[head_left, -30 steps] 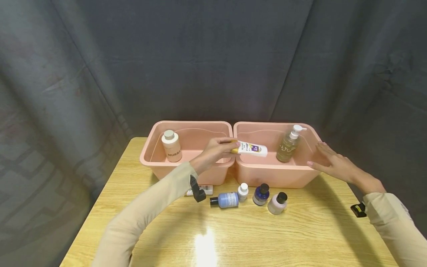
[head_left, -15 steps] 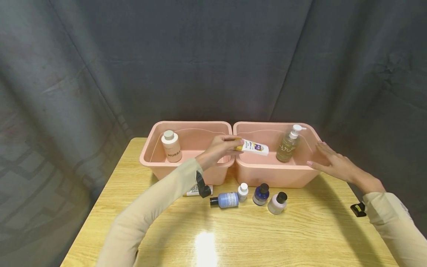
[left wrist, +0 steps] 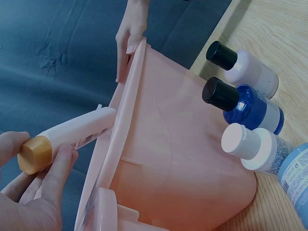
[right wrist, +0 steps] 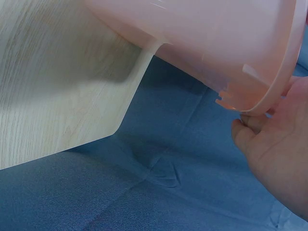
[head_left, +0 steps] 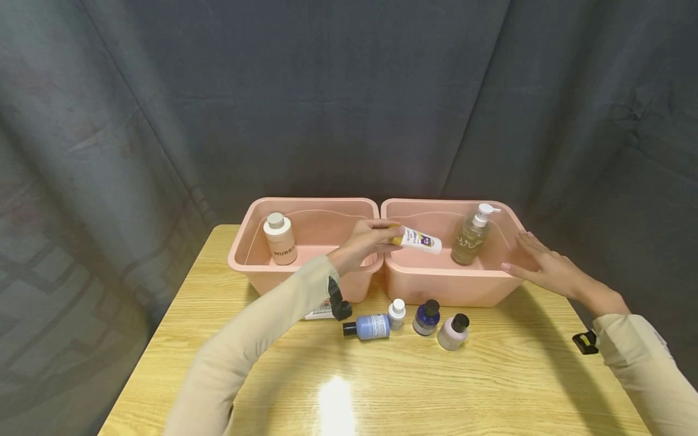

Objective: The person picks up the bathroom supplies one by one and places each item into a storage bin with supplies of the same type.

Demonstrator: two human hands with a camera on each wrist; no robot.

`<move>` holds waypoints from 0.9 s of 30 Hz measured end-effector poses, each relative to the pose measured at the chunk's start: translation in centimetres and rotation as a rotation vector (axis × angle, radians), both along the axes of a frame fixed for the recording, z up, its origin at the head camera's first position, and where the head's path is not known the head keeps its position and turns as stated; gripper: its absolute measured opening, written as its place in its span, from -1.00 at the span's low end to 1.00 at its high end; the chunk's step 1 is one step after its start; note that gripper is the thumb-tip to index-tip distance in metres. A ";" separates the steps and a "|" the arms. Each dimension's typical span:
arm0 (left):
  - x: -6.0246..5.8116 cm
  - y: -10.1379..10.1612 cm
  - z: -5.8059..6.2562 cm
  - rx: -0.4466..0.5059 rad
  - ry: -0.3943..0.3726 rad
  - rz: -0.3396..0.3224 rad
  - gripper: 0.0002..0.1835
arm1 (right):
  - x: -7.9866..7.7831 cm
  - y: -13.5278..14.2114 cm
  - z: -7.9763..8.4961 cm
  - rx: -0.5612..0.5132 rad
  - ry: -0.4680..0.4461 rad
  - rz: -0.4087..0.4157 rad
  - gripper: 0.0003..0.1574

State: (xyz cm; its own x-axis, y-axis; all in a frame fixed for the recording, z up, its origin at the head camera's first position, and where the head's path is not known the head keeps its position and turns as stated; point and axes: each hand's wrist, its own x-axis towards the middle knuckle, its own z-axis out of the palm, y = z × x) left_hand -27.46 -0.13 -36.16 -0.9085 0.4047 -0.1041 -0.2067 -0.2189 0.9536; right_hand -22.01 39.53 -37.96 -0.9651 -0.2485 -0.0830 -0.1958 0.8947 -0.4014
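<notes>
Gripping white tube by yellow cap in left hand, eased farther over right bin, seemingly mid-carry. Resting spread right hand on its right rim

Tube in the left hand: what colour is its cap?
Yellow-orange cap, clearest in the left wrist view.

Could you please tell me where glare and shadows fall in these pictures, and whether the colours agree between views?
Head view: white glare on the light wooden table, and a long shadow beside the beige cloth right sleeve; left wrist: the cloth curtain, grey in head view, looks blue; right wrist: blue again, soft shadow on the table by a pink plastic bin.
</notes>
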 end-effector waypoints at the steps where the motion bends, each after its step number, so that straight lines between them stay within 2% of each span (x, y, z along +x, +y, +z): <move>1: 0.0 0.1 0.0 -0.005 0.000 0.002 -0.62 | 0.0 0.0 0.0 0.000 0.001 0.000 0.19; 8: -0.4 0.5 -0.3 0.015 -0.009 -0.008 -0.63 | 0.0 0.1 -0.1 0.000 -0.001 0.001 0.18; 17: -0.8 0.9 -0.5 -0.052 -0.035 0.001 -0.60 | 0.0 0.1 0.0 -0.003 -0.005 0.001 0.18; 27: -1.0 2.0 -0.8 0.033 -0.076 0.040 -0.63 | 0.0 -0.1 0.2 -0.001 -0.005 -0.001 0.18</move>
State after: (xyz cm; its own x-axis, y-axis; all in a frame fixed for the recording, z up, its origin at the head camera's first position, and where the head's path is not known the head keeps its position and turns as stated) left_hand -28.48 1.89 -37.01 -0.9141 0.3722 -0.1611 -0.2690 -0.2592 0.9276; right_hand -21.98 39.47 -37.81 -0.9649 -0.2474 -0.0879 -0.1926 0.8946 -0.4032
